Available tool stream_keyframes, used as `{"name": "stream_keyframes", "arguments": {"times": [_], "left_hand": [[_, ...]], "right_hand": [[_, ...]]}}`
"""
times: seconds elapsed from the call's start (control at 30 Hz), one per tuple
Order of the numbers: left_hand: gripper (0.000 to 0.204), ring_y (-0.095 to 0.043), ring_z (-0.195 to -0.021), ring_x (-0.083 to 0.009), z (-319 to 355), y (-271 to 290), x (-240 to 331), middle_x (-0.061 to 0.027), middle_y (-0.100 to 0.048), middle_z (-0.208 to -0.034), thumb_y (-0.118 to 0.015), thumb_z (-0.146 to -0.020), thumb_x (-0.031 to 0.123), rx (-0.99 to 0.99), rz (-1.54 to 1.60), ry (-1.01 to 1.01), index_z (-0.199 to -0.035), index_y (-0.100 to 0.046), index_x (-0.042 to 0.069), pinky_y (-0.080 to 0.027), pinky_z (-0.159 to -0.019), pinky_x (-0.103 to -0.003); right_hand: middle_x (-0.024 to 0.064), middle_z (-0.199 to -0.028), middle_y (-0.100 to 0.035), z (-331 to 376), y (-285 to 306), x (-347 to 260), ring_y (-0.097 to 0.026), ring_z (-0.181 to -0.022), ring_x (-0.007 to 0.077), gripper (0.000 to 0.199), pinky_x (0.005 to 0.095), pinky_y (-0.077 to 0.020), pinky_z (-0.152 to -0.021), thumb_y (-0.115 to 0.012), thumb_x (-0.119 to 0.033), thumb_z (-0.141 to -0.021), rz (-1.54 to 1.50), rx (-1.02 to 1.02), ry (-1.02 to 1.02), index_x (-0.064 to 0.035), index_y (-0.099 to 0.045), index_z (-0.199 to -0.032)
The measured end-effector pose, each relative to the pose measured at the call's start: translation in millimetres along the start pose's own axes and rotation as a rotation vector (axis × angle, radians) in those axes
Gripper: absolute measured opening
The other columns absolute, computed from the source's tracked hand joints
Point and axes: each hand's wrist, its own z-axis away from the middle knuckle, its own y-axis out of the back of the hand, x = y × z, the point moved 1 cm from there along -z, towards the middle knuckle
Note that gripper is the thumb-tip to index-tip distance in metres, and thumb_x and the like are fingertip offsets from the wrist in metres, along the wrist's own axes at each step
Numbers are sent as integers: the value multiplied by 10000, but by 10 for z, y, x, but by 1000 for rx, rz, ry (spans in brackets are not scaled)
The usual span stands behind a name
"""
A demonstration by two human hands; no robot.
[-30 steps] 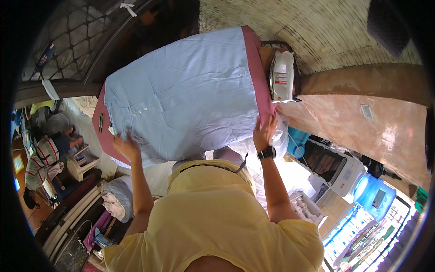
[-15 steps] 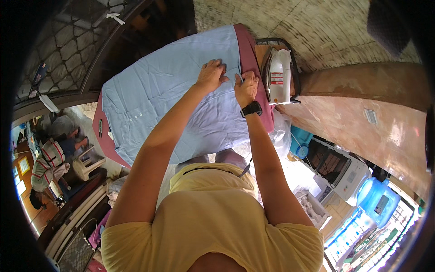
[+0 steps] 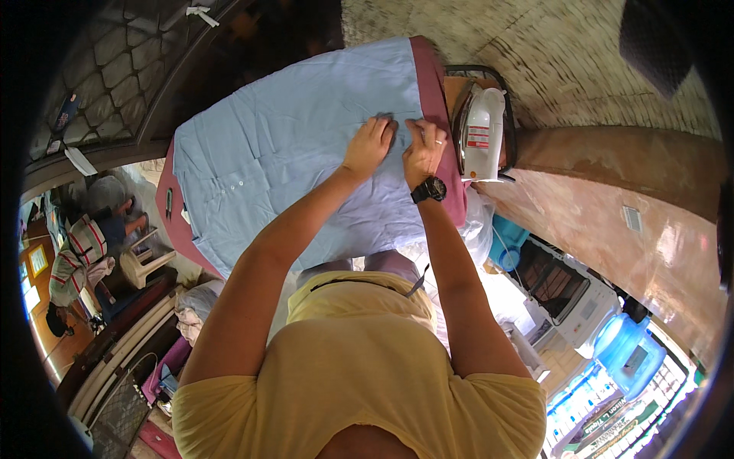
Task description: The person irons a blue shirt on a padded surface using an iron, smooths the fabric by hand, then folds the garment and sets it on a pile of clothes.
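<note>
A light blue shirt with a few small white buttons lies spread over a padded board with a maroon cover. Near its right edge, my left hand rests on the cloth with fingers bent and drawn together, seeming to pinch a bit of it. Just right of that, my right hand, wearing a black watch and a ring, has thumb and fingers closed on the shirt's edge beside the maroon strip. Both sets of fingertips are close together but apart. What lies under the fingers is hidden.
A white iron stands on a dark metal-framed rest at the board's right end. A small dark object lies on the cover's left end. Farther off are a stool, another person, a blue water jug and a wall.
My left hand has come down and its fingers have drawn together, closer to my right hand. The right hand stays at the shirt's edge. The whole view has shifted slightly.
</note>
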Motion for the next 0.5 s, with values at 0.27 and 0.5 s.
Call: {"name": "stream_keyframes", "arguments": {"times": [0.27,0.5], "left_hand": [[585,-174,-1477,-332,293,324,81,-83,-239,-1593,-481,-966,471,-217,112,40,-1457,-416,159,-156,-1189,-542],[429,-302,-1390,-347,291,154,-176,-105,-388,-1465,-629,-911,286,-112,334,96,-1302,-529,141,-286,-1114,-500]], "right_hand": [[45,-1194,-588,-45,118,15,-549,-1099,273,451,409,-460,-912,-584,48,-740,-177,-121,127,-84,-652,-1165],[101,-1232,-580,10,-145,-12,-560,-1130,315,366,431,-475,-961,-593,52,-808,-452,-137,156,-62,-653,-1151]]}}
